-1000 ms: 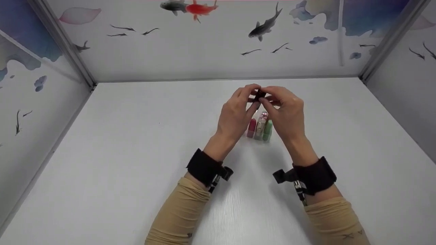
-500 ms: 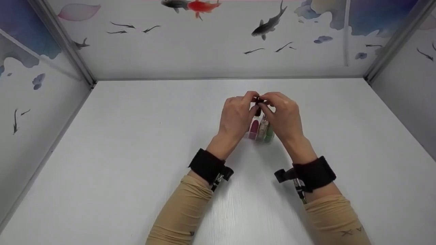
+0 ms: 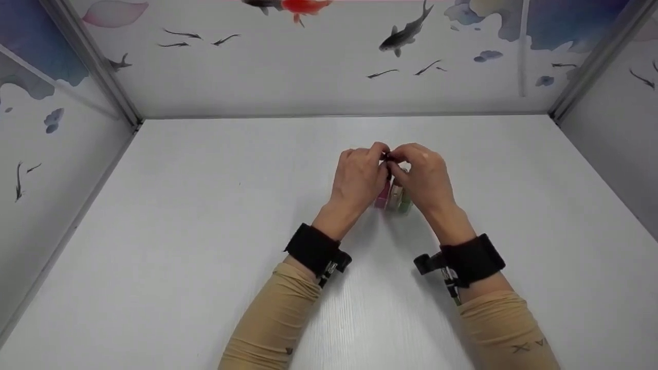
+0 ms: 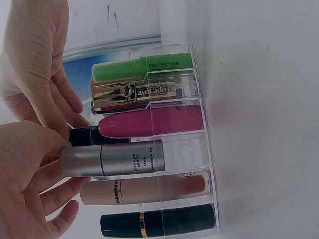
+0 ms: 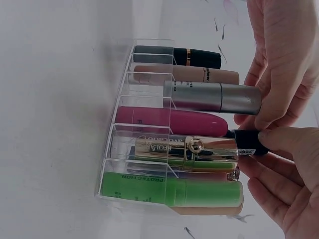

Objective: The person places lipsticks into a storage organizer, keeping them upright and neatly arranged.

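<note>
Both hands meet at the back of a clear compartment rack [image 4: 207, 149] that holds lip product tubes. My left hand [image 3: 354, 172] and my right hand [image 3: 424, 174] pinch the top end of a black tube [image 5: 249, 142] between thumbs and fingers. This tube stands behind the pink tube [image 4: 149, 121], which hides its lower part. A silver tube [image 4: 109, 160] sits higher than its neighbours, its cap end close beside the left hand's fingers. The left hand covers part of the rack in the head view.
Green [image 5: 174, 189], gold [image 5: 192, 148], nude [image 5: 189, 73] and dark [image 5: 202, 56] tubes occupy other compartments. More tubes show behind the green and gold ones. A white table [image 3: 180, 231] lies under the rack, with printed wall panels [image 3: 308, 67] at the back and sides.
Both hands have come down and slightly toward the person, carrying the black tube lower to the rack. Their fingers now hide more of the tubes in the head view.
</note>
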`<state>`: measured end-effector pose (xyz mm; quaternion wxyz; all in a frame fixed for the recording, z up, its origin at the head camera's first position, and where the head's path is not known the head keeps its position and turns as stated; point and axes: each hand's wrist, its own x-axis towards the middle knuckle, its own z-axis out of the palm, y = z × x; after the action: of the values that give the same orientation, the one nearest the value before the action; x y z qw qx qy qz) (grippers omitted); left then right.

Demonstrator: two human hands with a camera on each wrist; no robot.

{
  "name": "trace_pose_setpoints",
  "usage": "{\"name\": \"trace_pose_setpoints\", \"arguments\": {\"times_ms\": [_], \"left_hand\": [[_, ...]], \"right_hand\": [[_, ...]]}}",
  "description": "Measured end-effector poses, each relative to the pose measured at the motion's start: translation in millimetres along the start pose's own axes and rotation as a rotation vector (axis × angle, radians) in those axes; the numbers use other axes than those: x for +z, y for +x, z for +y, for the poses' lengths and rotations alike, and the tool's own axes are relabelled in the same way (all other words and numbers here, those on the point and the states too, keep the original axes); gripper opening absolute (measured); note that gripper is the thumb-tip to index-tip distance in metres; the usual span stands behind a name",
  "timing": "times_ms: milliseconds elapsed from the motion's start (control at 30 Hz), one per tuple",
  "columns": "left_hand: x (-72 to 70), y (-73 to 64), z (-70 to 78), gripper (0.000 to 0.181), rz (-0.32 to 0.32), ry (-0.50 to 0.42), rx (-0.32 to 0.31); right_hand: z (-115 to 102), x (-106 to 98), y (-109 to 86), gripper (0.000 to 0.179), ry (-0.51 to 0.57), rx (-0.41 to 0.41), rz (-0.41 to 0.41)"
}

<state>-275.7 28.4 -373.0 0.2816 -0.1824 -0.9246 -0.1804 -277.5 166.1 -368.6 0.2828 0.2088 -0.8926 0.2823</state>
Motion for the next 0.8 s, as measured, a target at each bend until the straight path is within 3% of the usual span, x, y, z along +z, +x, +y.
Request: {"name": "trace_pose_setpoints", "arguments": {"times_ms": [300,800], "left_hand": [[0.2,-0.9,0.3,0.019,-0.121,0.063,-0.010],[-0.3,-1.3,-1.5,0.029,-0.238,0.049,-0.007]], "right_hand": [[4.5,6.6,-2.4,0.009,-0.027,-0.007,-0.044],[5.1,6.7,-3.4,0.014,-0.094,0.031,-0.095]]}}
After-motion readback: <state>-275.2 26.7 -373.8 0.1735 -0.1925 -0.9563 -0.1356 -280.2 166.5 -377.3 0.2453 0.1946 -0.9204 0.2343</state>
